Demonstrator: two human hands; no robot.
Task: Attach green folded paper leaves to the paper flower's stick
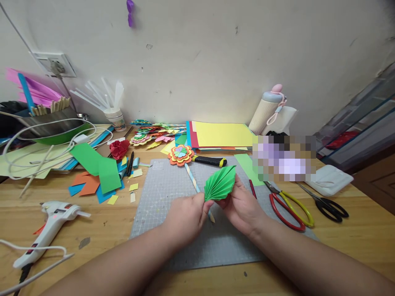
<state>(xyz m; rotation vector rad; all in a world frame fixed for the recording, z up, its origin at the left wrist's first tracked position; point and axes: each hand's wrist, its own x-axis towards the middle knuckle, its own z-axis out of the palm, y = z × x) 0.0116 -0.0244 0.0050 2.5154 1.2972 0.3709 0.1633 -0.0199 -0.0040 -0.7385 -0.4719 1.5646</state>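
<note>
A pleated green paper leaf [220, 183] is held up between my two hands, its folds fanning out from the lower left end. My left hand [188, 211] pinches that gathered end. Around the leaf's right side and underneath, my right hand [242, 205] is closed on it, some fingers hidden behind the paper. Below and behind, a layered paper flower [180, 155] in orange, yellow and pastel colours lies on the grey cutting mat [160, 189]. Its striped blue-and-cream stem [191, 178] runs beneath my hands.
A white glue gun [49, 226] with its cord lies at the left. Green paper pieces [95, 164] and scraps sit beyond it. Red-and-yellow scissors [291, 209] and black scissors [330, 207] lie right. A yellow-black cutter [211, 160] and paper stack [224, 133] are behind.
</note>
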